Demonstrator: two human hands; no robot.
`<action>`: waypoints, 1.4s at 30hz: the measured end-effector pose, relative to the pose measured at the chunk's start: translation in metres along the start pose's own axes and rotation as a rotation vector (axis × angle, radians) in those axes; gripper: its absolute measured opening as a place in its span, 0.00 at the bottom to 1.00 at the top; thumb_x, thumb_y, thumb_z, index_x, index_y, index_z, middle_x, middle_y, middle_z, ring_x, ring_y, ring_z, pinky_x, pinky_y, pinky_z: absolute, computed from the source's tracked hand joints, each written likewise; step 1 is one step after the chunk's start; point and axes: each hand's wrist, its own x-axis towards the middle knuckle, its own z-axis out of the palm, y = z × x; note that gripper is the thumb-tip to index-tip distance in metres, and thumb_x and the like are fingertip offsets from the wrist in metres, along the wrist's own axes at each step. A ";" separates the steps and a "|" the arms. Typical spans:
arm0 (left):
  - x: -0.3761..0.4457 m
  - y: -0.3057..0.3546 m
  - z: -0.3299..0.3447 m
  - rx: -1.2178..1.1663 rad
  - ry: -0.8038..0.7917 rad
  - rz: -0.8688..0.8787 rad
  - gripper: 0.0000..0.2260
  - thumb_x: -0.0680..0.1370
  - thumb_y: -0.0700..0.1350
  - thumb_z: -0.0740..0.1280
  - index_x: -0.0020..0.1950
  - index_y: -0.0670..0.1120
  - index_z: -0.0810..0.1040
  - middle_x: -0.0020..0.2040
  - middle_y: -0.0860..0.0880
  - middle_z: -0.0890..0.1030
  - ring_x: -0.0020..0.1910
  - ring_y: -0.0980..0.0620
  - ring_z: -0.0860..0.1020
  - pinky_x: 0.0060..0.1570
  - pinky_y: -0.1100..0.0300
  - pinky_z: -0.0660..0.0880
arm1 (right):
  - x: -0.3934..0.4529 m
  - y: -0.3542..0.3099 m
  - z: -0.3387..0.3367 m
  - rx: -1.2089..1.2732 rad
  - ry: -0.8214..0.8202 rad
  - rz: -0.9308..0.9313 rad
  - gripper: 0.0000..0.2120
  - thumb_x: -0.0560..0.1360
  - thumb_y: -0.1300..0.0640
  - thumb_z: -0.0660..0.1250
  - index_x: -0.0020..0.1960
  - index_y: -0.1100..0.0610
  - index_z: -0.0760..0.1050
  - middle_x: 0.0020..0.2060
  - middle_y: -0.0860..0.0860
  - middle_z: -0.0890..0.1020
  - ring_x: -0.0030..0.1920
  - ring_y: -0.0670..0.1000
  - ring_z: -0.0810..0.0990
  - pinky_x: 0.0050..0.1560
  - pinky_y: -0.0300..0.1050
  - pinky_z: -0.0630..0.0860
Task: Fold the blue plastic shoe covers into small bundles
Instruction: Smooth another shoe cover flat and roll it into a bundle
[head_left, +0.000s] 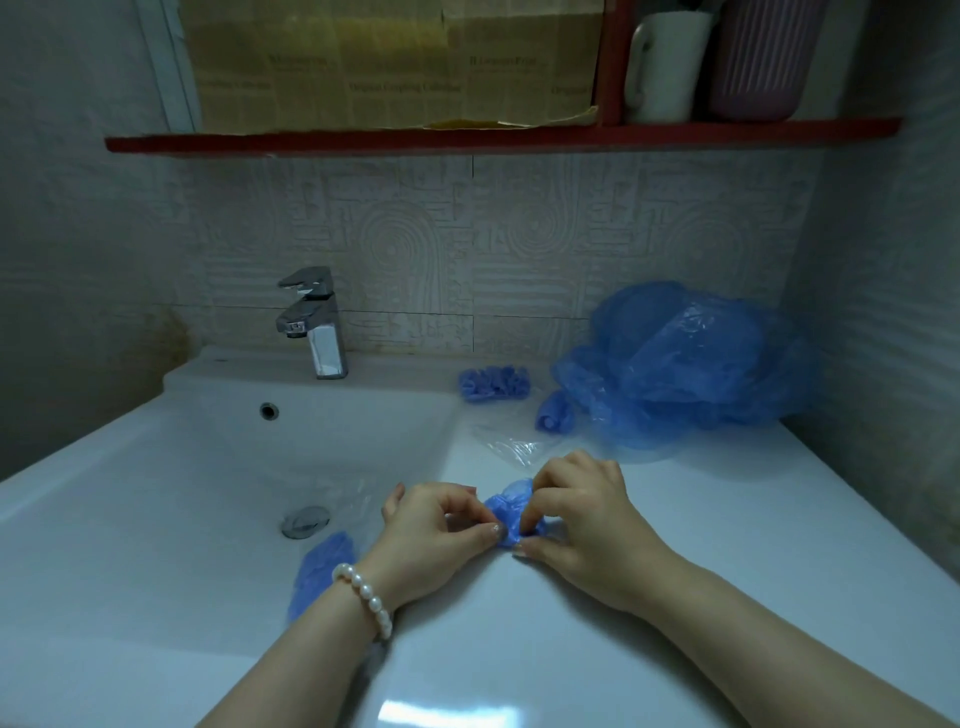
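A crumpled blue shoe cover lies on the white counter between my hands. My left hand, with a pearl bracelet at the wrist, pinches its left side. My right hand pinches its right side with curled fingers. A big loose heap of blue shoe covers sits at the back right. Two small folded bundles lie near it: one by the wall and one beside the heap. Another blue cover lies inside the sink basin, partly behind my left wrist.
The white sink basin fills the left side, with a chrome drain and a chrome tap at the back. A clear plastic wrapper lies just beyond my hands. A red shelf with a white mug hangs overhead.
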 end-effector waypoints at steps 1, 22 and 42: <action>0.000 0.001 0.000 0.000 0.006 0.016 0.11 0.58 0.65 0.65 0.34 0.64 0.80 0.38 0.65 0.81 0.56 0.67 0.74 0.68 0.42 0.60 | 0.001 -0.001 0.000 -0.002 -0.016 -0.003 0.07 0.64 0.46 0.72 0.36 0.48 0.79 0.37 0.44 0.74 0.43 0.48 0.72 0.46 0.36 0.60; -0.008 0.007 -0.004 0.392 0.205 0.222 0.15 0.62 0.67 0.62 0.41 0.60 0.76 0.36 0.64 0.76 0.45 0.63 0.70 0.46 0.58 0.54 | 0.011 0.001 -0.001 0.091 -0.158 0.070 0.04 0.75 0.55 0.68 0.43 0.52 0.81 0.36 0.41 0.71 0.44 0.48 0.70 0.48 0.42 0.66; -0.008 0.006 -0.001 0.228 0.082 0.304 0.18 0.63 0.66 0.66 0.45 0.58 0.73 0.44 0.62 0.78 0.43 0.63 0.73 0.51 0.59 0.59 | 0.005 -0.008 -0.001 0.183 -0.311 0.137 0.09 0.78 0.52 0.61 0.39 0.45 0.68 0.39 0.41 0.69 0.47 0.47 0.69 0.50 0.39 0.63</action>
